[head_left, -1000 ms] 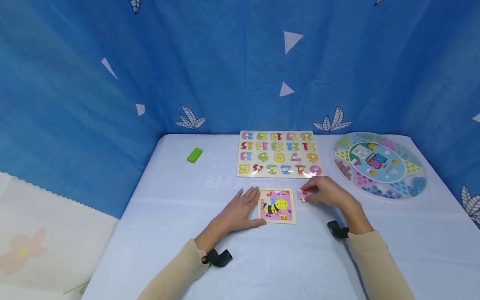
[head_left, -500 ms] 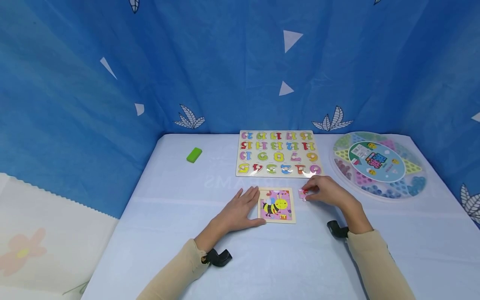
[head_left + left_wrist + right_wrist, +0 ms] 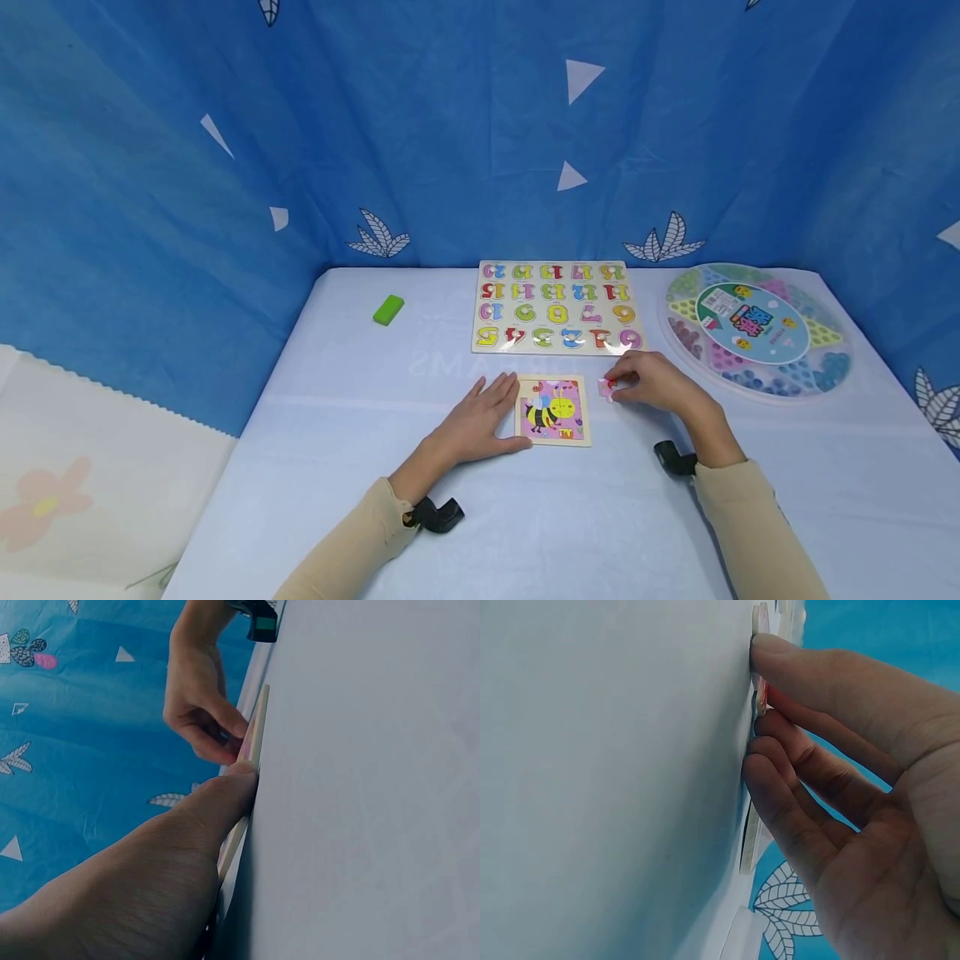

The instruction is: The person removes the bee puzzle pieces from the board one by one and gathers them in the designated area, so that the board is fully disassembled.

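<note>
A small square wooden jigsaw puzzle [image 3: 552, 410] with a bee picture lies on the table, pale bare wood showing along its left side. My left hand [image 3: 480, 423] rests beside it, straight fingers along its left edge and the thumb at its lower left corner. In the left wrist view that thumb [image 3: 225, 796] presses on the board's rim. To the right of the board, my right hand [image 3: 651, 383] pinches a pink puzzle piece [image 3: 606, 389] between thumb and fingertips at the table surface. The right wrist view shows the piece [image 3: 762, 697] partly covered by the thumb.
Behind the bee puzzle lies a wooden number board [image 3: 557, 307]. A round marble game box [image 3: 757, 329] stands to the right, close to the right hand. One green block [image 3: 388, 310] sits at the back left. Blue curtain [image 3: 480, 133] hangs along the table's far edge.
The puzzle piece has shifted very slightly to the right under the right hand's fingertips. My left hand and the bee puzzle stay in place.
</note>
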Available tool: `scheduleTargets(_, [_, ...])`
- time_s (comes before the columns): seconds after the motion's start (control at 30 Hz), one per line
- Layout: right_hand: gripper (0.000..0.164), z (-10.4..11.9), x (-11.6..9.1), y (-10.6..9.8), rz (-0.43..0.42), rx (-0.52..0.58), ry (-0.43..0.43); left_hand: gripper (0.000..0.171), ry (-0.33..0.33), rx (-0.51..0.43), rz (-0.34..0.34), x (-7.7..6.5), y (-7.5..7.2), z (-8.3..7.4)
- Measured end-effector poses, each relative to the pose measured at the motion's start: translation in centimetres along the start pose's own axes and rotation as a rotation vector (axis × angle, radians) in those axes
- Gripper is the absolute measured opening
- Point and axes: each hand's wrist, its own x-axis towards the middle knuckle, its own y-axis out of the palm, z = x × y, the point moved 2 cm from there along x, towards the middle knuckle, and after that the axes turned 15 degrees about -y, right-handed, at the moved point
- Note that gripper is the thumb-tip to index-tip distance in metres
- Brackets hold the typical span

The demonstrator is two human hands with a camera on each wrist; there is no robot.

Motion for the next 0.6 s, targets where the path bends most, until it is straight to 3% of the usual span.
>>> scheduleTargets(0.6, [0.031, -0.04, -0.02, 0.03, 0.006, 0.005, 0.023, 0.095, -0.002, -0.015, -0.006, -0.01, 0.02, -0.03])
